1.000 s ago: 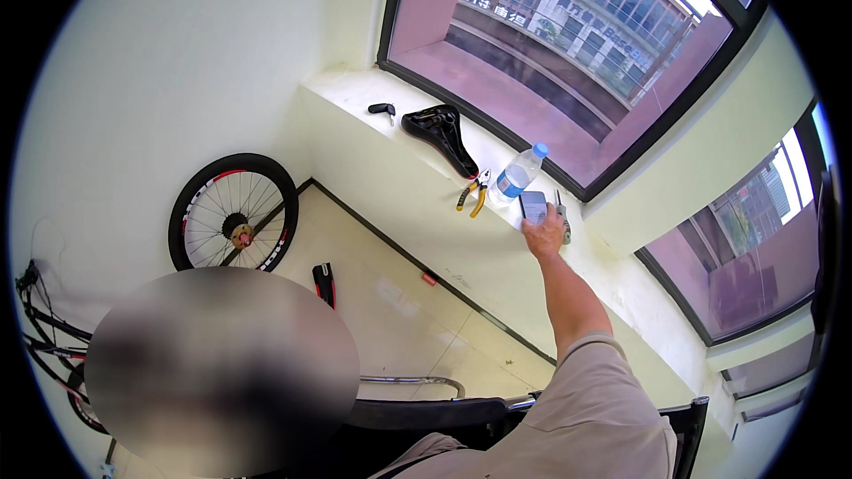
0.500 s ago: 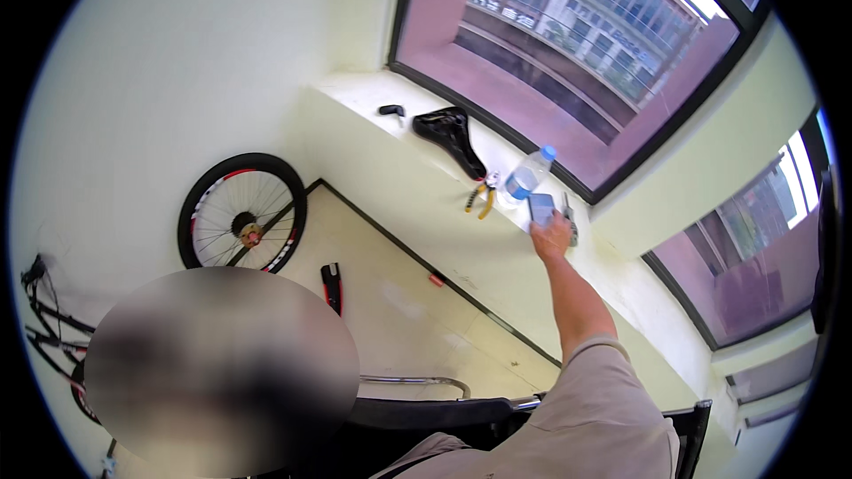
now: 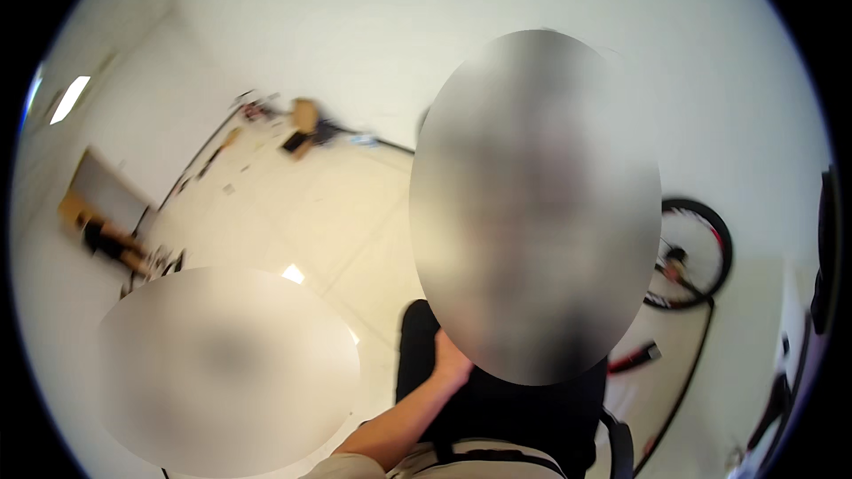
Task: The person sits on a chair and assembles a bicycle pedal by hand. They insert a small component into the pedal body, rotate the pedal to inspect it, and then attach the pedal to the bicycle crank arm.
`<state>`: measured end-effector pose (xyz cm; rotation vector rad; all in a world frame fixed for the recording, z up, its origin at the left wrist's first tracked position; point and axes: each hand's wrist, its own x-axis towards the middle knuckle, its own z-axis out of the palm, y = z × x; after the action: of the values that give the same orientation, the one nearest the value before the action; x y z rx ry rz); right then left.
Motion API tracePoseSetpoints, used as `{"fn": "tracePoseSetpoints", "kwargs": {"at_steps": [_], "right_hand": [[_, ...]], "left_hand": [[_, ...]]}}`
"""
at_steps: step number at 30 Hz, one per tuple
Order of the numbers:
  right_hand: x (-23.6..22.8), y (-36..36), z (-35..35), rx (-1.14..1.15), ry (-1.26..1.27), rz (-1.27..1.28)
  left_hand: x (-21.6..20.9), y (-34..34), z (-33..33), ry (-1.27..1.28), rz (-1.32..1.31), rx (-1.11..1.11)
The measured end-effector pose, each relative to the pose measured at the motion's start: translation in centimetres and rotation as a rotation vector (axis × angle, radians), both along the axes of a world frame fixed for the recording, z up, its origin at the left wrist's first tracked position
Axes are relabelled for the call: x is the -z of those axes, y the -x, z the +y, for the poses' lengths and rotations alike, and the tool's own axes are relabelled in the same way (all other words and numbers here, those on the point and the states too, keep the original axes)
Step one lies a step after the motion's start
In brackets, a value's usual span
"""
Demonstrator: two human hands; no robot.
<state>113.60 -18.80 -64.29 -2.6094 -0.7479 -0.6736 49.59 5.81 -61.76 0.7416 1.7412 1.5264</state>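
My left forearm comes up from the lower edge, and my left hand (image 3: 453, 358) is over my dark-clad lap (image 3: 524, 408). A large blurred oval (image 3: 537, 213) covers its fingers, so whether it holds anything is hidden. Nothing of my right hand or right arm shows. Closest to my lap on the right is a black, curved chair armrest (image 3: 619, 443). Beyond it, a black and red long piece (image 3: 636, 357) lies on the floor.
A bicycle wheel (image 3: 726, 244) leans by the right wall, partly covered by the blur. A brown box (image 3: 303, 115) and small scattered things lie along the far wall. Far left, a person (image 3: 111, 239) is near a doorway. A second blurred oval (image 3: 229, 372) covers the lower left.
The view has swung left, away from the windowsill with the saddle, bottle and pliers. My right hand, earlier at a phone there, is out of sight. My left hand has come into view.
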Motion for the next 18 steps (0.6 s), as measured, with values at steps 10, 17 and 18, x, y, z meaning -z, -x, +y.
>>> {"fn": "tracePoseSetpoints", "kwargs": {"at_steps": [10, 17, 18], "right_hand": [[-11.5, 27.1, 29.1, -1.256, -0.125, 0.889], [-10.6, 48.2, 29.5, -1.611, 0.261, 1.740], [-10.0, 49.4, 29.0, -1.587, 0.270, 1.827]], "left_hand": [[-5.5, 2.2, -7.1, -0.126, -0.268, 0.119], [-2.3, 2.7, -8.2, -0.140, -0.197, 0.097], [-2.4, 2.7, -8.2, -0.136, -0.172, 0.108]]}}
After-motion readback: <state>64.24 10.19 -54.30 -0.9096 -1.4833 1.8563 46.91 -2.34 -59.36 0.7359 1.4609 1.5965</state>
